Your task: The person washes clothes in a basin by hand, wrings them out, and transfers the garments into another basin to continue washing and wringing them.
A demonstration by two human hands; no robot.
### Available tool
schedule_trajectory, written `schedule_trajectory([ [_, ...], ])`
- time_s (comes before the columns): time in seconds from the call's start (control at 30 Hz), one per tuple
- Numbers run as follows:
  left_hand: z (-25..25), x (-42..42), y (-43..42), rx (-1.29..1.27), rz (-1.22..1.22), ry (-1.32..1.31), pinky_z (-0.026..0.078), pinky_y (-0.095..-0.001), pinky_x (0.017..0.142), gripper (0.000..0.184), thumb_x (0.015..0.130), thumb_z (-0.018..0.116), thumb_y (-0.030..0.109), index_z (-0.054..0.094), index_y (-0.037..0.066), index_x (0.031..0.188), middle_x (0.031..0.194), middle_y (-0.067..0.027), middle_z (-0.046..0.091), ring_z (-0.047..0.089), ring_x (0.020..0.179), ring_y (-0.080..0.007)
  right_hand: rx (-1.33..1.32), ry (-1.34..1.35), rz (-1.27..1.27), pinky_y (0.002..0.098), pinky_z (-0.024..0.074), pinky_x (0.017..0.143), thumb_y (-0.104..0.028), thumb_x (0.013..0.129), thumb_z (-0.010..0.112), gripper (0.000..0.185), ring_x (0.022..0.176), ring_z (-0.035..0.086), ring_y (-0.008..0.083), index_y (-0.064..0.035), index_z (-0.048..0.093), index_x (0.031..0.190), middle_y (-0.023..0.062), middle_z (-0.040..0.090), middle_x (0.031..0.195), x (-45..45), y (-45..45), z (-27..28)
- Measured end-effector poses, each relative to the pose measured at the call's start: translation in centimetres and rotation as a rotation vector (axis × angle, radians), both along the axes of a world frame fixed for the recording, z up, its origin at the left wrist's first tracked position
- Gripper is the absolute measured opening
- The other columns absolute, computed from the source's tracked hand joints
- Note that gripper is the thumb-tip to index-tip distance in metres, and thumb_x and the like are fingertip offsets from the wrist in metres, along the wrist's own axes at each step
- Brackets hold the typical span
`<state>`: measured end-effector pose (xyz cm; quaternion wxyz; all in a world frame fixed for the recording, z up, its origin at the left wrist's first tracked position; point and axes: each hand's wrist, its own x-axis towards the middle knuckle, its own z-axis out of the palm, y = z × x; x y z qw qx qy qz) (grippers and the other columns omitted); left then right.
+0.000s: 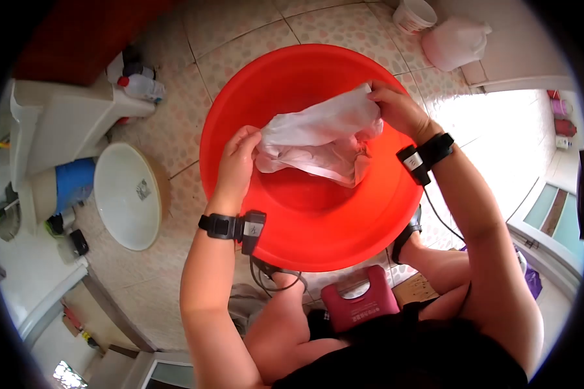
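Observation:
A white cloth garment (pixel 324 133) is stretched between my two hands over a large red basin (pixel 331 243). My left hand (pixel 240 155) pinches its left end, near the basin's left side. At the upper right, my right hand (pixel 399 109) grips the other end, higher than the left. The lower part of the cloth hangs in folds inside the basin, and its exact kind cannot be made out. Both wrists wear black straps with small boxes and cables.
A white basin (pixel 128 196) stands on the tiled floor at left, near a bottle with a red cap (pixel 141 88). At the upper right are a white bucket (pixel 414 15) and a plastic jug (pixel 456 43). A pink plastic stool (pixel 361 299) lies between my legs.

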<state>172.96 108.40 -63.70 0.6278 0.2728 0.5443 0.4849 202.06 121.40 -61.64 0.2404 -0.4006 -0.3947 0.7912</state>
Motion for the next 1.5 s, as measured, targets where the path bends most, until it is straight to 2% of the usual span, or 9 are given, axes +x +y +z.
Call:
schedule_trajectory([
  [0.17,5.7,0.2,0.4,0.111,0.009,-0.185,0.038,-0.0289,0.088,0.018,0.090,0.041,0.011,0.053,0.001,0.100,0.100,-0.0070,0.056,0.051,0.097,-0.0159,0.315,-0.250,0.185,0.0222,0.0404,0.074,-0.014,0.080,0.051,0.027,0.080,0.051,0.0085,0.0011,0.058,0.102,0.0019,0.058,0.088,1.1,1.5,4.9],
  [0.57,16.9,4.4,-1.2,0.027,-0.008,-0.062,0.038,-0.0289,0.090,0.020,0.089,0.048,0.012,0.051,0.000,0.104,0.104,-0.0095,0.056,0.051,0.101,-0.0150,0.606,-0.526,0.272,0.0238,0.0406,0.072,-0.013,0.085,0.049,0.015,0.078,0.049,0.0076,-0.0011,0.055,0.093,0.0000,0.055,0.083,2.6,1.5,7.9],
  [0.77,16.5,3.9,-0.1,0.098,-0.117,0.606,0.042,-0.0273,0.081,0.020,0.082,0.057,0.008,0.055,-0.002,0.099,0.099,-0.0081,0.058,0.054,0.092,-0.0157,0.626,-0.408,0.187,0.0299,0.0426,0.074,-0.016,0.084,0.047,0.023,0.082,0.054,0.0155,-0.0017,0.054,0.100,0.0072,0.059,0.086,2.5,0.8,5.9],
  [0.83,16.8,3.5,0.4,0.230,-0.234,1.151,0.043,-0.0273,0.079,0.015,0.081,0.059,0.009,0.059,-0.001,0.092,0.096,-0.0080,0.059,0.055,0.090,-0.0174,0.654,-0.381,0.174,0.0282,0.0418,0.073,-0.016,0.085,0.046,0.022,0.080,0.052,0.0129,-0.0022,0.054,0.100,0.0048,0.057,0.085,2.3,1.1,6.3],
  [0.87,16.8,3.3,0.5,0.229,-0.257,1.164,0.043,-0.0273,0.079,0.015,0.081,0.059,0.009,0.059,-0.001,0.092,0.096,-0.0080,0.059,0.055,0.090,-0.0174,0.695,-0.368,0.180,0.0265,0.0410,0.072,-0.016,0.087,0.045,0.021,0.079,0.049,0.0104,-0.0027,0.053,0.100,0.0023,0.055,0.084,2.3,1.2,6.4],
  [1.0,17.3,2.1,0.9,0.324,-0.148,1.160,0.042,-0.0256,0.077,0.016,0.083,0.058,0.011,0.060,-0.002,0.091,0.094,-0.0069,0.059,0.055,0.083,-0.0161,0.926,-0.367,0.278,0.0307,0.0423,0.071,-0.009,0.079,0.046,0.021,0.078,0.052,0.0183,0.0001,0.055,0.096,0.0083,0.057,0.084,3.0,2.6,6.7],
  [1.17,18.7,2.1,0.9,0.194,0.208,0.719,0.042,-0.0240,0.077,0.015,0.087,0.055,0.014,0.058,0.000,0.091,0.092,-0.0061,0.059,0.054,0.085,-0.0104,1.020,-0.523,0.182,0.0368,0.0440,0.072,-0.008,0.080,0.046,0.023,0.083,0.058,0.0271,0.0003,0.058,0.097,0.0131,0.062,0.091,2.0,3.0,10.0],
  [1.37,24.0,3.6,1.4,0.384,0.329,0.450,0.043,-0.0305,0.083,0.016,0.089,0.050,0.016,0.053,0.002,0.096,0.097,-0.0089,0.057,0.054,0.093,-0.0168,1.116,-0.232,-0.072,0.0295,0.0455,0.071,-0.015,0.086,0.046,0.023,0.078,0.056,0.0170,-0.0017,0.059,0.099,0.0073,0.062,0.087,1.3,2.8,16.4],
  [1.5,28.7,4.6,1.5,0.497,0.404,0.388,0.039,-0.0340,0.091,0.026,0.090,0.047,0.018,0.051,-0.004,0.105,0.111,-0.0130,0.053,0.051,0.103,-0.0201,1.070,-0.023,-0.230,0.0309,0.0453,0.075,-0.021,0.081,0.051,0.025,0.082,0.059,0.0208,-0.0056,0.062,0.098,0.0097,0.064,0.089,0.5,3.8,21.2],
])
